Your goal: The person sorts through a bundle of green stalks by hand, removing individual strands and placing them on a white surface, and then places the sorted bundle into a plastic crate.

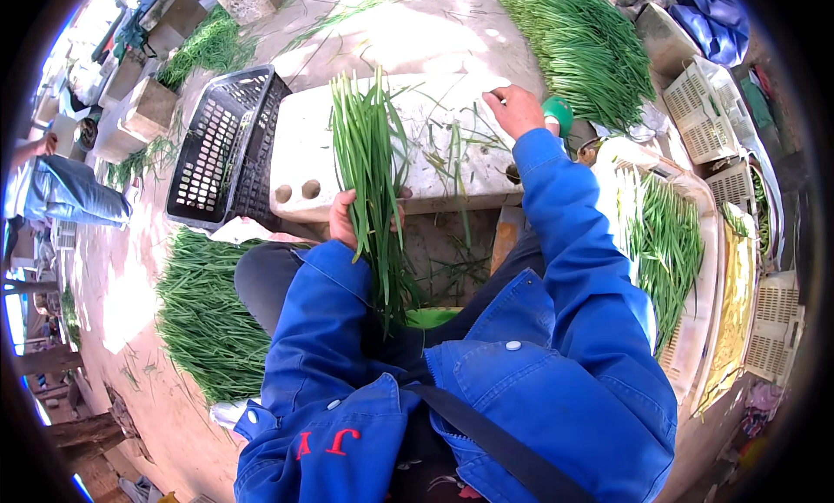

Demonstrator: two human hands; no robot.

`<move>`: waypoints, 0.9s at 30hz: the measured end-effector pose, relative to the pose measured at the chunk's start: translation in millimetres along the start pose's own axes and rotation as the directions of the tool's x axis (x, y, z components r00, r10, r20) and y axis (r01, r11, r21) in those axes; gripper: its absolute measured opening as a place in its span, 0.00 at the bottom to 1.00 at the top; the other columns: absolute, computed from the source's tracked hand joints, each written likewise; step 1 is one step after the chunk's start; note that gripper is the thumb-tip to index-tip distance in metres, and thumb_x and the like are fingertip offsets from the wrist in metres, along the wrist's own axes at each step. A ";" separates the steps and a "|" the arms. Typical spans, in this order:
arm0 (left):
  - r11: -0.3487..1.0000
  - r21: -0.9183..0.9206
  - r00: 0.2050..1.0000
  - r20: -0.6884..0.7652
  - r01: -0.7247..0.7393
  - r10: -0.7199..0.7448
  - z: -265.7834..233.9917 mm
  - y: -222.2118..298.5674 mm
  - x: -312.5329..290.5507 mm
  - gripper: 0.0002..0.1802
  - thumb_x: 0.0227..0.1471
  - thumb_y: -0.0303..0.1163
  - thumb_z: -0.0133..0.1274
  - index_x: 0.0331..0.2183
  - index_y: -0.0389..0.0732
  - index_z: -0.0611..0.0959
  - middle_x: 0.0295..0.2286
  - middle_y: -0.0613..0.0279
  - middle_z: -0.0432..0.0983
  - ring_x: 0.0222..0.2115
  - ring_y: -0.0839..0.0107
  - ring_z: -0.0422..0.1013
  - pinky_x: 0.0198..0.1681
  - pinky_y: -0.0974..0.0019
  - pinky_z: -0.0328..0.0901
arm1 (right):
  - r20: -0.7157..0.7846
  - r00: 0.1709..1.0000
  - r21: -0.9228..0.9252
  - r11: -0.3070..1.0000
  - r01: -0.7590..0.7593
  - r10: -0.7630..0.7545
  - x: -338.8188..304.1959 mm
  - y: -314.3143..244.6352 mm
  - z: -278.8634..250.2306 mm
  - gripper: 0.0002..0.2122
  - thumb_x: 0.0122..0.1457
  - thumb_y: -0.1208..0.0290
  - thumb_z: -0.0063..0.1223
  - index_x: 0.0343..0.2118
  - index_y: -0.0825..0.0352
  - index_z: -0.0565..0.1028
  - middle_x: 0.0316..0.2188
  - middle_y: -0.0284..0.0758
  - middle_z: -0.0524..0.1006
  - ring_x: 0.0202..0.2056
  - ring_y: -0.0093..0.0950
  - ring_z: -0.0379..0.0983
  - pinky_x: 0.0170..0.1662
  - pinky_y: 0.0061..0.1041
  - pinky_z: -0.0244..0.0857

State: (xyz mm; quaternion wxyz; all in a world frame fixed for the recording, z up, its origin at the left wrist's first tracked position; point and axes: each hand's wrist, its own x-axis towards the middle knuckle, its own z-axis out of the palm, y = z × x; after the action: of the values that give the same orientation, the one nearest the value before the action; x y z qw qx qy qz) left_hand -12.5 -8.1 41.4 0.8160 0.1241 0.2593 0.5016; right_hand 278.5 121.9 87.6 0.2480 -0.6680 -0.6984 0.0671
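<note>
Gripping: left hand (345, 218) closed around chive bunch (372, 168), tips toward 12 o'clock over white block (304, 155)
Right hand (516, 110): fingers curled, touching loose strands at block's 2 o'clock corner
Black crate (221, 147): 9 o'clock of block

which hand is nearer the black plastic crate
Left. The left hand grips a bunch of green chives just right of the black plastic crate. The right hand rests farther right on the white foam box.

Blue snap-buttoned work jacket (556, 364), black strap (495, 442)
</note>
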 end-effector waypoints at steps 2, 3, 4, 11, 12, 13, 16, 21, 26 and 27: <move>0.999 -0.007 0.999 -0.006 0.040 -0.040 7.7 -1.4 -3.8 0.35 0.41 0.52 0.45 0.41 0.30 0.75 0.39 0.40 0.72 0.22 0.58 0.67 0.26 0.61 0.61 | 0.155 0.986 0.696 0.715 -0.067 -0.059 -0.1 -33.3 -0.5 0.14 0.51 0.63 0.60 0.33 0.69 0.79 0.28 0.31 0.77 0.29 0.17 0.70 0.29 0.18 0.65; 0.998 -0.007 0.998 0.005 0.068 -0.068 11.1 -2.1 -1.8 0.34 0.41 0.51 0.45 0.41 0.30 0.75 0.39 0.40 0.72 0.23 0.58 0.67 0.25 0.61 0.61 | 0.129 0.985 0.815 0.578 -0.040 -0.114 -3.3 -50.2 -9.6 0.14 0.50 0.63 0.60 0.35 0.69 0.78 0.28 0.30 0.77 0.28 0.16 0.69 0.28 0.17 0.64; 0.997 -0.010 0.997 -0.018 0.077 -0.078 13.3 -4.3 -0.8 0.34 0.41 0.52 0.46 0.40 0.30 0.76 0.37 0.41 0.73 0.21 0.58 0.67 0.24 0.61 0.60 | 0.115 0.988 0.833 0.551 -0.039 -0.104 -1.4 -62.8 -11.9 0.15 0.50 0.63 0.61 0.34 0.70 0.78 0.27 0.31 0.77 0.28 0.17 0.69 0.28 0.18 0.64; 0.969 -0.120 0.957 0.225 0.214 -0.184 -24.8 -9.7 10.6 0.28 0.40 0.43 0.49 0.40 0.31 0.76 0.37 0.46 0.73 0.35 0.57 0.70 0.44 0.57 0.64 | 0.325 0.944 0.779 0.581 -0.236 -0.052 12.3 -87.5 -19.1 0.17 0.50 0.61 0.61 0.32 0.74 0.77 0.23 0.34 0.75 0.24 0.19 0.69 0.25 0.18 0.65; 0.965 -0.142 0.953 0.246 0.218 -0.179 -24.6 -9.6 9.6 0.27 0.41 0.43 0.48 0.38 0.31 0.76 0.35 0.45 0.73 0.31 0.59 0.69 0.39 0.60 0.65 | 0.405 0.909 0.749 0.605 -0.270 -0.096 15.2 -85.1 -21.7 0.17 0.50 0.61 0.61 0.32 0.74 0.77 0.22 0.33 0.75 0.23 0.20 0.69 0.24 0.18 0.65; 0.956 -0.137 0.924 0.324 0.258 -0.203 -26.5 -8.1 11.2 0.27 0.41 0.44 0.48 0.37 0.31 0.76 0.33 0.46 0.73 0.28 0.60 0.68 0.35 0.62 0.64 | 0.483 0.865 0.716 0.630 -0.299 -0.138 16.7 -82.7 -23.8 0.17 0.50 0.61 0.61 0.32 0.73 0.77 0.21 0.33 0.74 0.22 0.20 0.69 0.24 0.18 0.65; 0.956 -0.080 0.875 0.430 0.281 -0.221 -29.5 -4.7 14.0 0.28 0.41 0.47 0.47 0.37 0.31 0.76 0.29 0.47 0.71 0.21 0.65 0.63 0.26 0.66 0.59 | 0.347 0.938 0.859 0.400 -0.320 0.007 20.1 -64.9 -31.5 0.13 0.54 0.61 0.57 0.28 0.69 0.76 0.18 0.27 0.69 0.19 0.17 0.63 0.21 0.16 0.58; 0.985 0.049 0.971 0.165 0.164 -0.170 -10.0 -3.1 4.4 0.32 0.41 0.52 0.47 0.38 0.31 0.75 0.26 0.48 0.71 0.18 0.66 0.62 0.22 0.68 0.56 | 0.301 0.946 0.953 0.064 -0.295 -0.119 15.6 -47.8 -52.7 0.11 0.58 0.65 0.51 0.33 0.70 0.76 0.20 0.25 0.67 0.20 0.16 0.61 0.22 0.14 0.56; 0.987 0.129 0.971 0.204 0.095 -0.120 -21.0 -0.9 3.5 0.33 0.39 0.52 0.48 0.38 0.32 0.76 0.28 0.49 0.73 0.22 0.62 0.65 0.25 0.65 0.58 | 0.305 0.864 0.885 0.455 -0.102 -0.400 -7.8 -97.6 -69.5 0.12 0.58 0.70 0.51 0.41 0.71 0.75 0.22 0.26 0.69 0.23 0.17 0.64 0.27 0.17 0.62; 0.989 0.112 0.976 0.185 0.099 -0.119 -18.1 -1.1 2.2 0.33 0.39 0.52 0.48 0.38 0.32 0.76 0.28 0.49 0.73 0.22 0.61 0.66 0.25 0.64 0.58 | 0.296 0.845 0.908 0.405 -0.105 -0.444 -14.3 -96.8 -75.5 0.11 0.58 0.71 0.51 0.41 0.70 0.75 0.22 0.26 0.69 0.23 0.18 0.64 0.28 0.18 0.62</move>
State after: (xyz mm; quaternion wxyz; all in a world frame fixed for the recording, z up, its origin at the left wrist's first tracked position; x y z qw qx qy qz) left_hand -20.8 -7.8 25.1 0.8559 0.1990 0.2116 0.4278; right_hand 224.1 80.6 190.6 0.3829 -0.3089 -0.6560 0.5724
